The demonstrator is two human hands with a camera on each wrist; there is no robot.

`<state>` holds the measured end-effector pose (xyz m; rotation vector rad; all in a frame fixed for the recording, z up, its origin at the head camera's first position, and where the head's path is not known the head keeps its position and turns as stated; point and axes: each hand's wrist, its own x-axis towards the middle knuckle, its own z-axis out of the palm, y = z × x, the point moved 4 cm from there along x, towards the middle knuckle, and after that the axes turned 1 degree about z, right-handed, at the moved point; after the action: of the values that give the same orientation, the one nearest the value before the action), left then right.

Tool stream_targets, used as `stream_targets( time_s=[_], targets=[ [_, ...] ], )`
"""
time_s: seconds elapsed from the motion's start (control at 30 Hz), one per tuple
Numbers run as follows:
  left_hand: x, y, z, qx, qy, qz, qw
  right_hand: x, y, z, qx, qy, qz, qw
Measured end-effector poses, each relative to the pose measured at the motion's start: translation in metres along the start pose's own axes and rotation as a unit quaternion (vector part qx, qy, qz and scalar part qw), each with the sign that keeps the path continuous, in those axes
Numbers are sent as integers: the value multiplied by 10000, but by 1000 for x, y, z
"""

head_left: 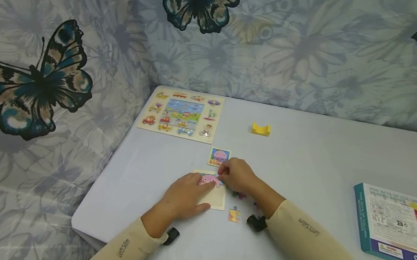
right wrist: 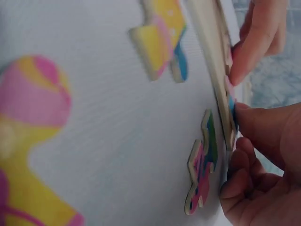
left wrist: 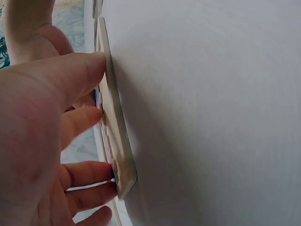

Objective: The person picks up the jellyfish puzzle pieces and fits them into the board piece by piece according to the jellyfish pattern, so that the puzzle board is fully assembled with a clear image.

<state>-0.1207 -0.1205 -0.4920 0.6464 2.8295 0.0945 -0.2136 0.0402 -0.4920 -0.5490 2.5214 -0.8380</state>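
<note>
A small cream puzzle tray lies flat on the table, its far part filled with pink and blue picture pieces. My left hand rests on the tray from the left, fingers extended over the pieces and thumb at the near edge. At the tray's far right corner, my right hand pinches a pink-and-blue puzzle piece, with its other fingers curled. Loose puzzle pieces lie right of the tray: a yellow-and-pink one and a pink-and-green one, partly under the right hand in the head view.
Just beyond the tray sits a small picture square with a pink octopus-like figure. Farther back are a vehicle picture board and a yellow curved block. A boxed set occupies the table's right side.
</note>
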Motion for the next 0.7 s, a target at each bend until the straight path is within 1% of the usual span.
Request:
stream_targets(
  time_s=[0.1, 0.3, 0.5, 0.6, 0.7],
  targets=[
    [2, 2, 0, 131, -48, 14, 9999, 1, -3, 0, -214, 107, 0, 9997],
    [3, 2, 1, 247, -23, 45, 9997, 2, -7, -1, -535, 112, 92, 9985],
    [3, 4, -2, 339, -64, 17, 9994, 2, -10, -2, -983, 338, 190, 9944],
    [3, 4, -3, 304, -64, 12, 9995, -3, -10, -5, -1212, 366, 118, 9919],
    [2, 1, -3, 145, -2, 72, 9999, -16, -7, -10, -1450, 288, 97, 9890]
  ],
)
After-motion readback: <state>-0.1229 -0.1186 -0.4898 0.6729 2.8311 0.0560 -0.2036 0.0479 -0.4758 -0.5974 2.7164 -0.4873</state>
